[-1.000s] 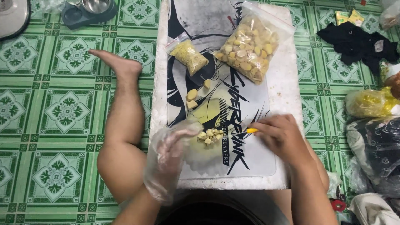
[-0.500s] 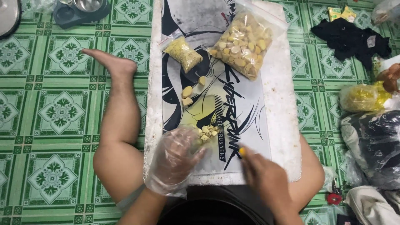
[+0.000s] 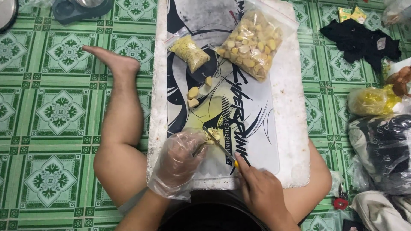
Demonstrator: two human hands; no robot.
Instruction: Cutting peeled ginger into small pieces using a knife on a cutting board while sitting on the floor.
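Note:
My left hand [image 3: 182,160], in a clear plastic glove, rests on the printed mat [image 3: 257,132] and presses against a small pile of chopped pale yellow pieces [image 3: 212,136]. My right hand [image 3: 261,192] grips a small knife [image 3: 220,146] with a yellow handle; its blade points up-left into the pile. Three whole pale cloves [image 3: 195,95] lie loose higher on the mat. A large clear bag of whole cloves [image 3: 252,42] and a smaller bag of chopped bits [image 3: 189,52] sit at the far end.
The mat lies on a white foam board [image 3: 295,119] on a green tiled floor [image 3: 47,107]. My bare left leg [image 3: 120,124] stretches beside the board. Dark cloth [image 3: 359,40], a yellow bag [image 3: 368,100] and black plastic bags [image 3: 381,149] lie on the right.
My right hand drew back toward me, then brought the knife blade to the chopped pile. My gloved left hand shifted right and closed against the pile.

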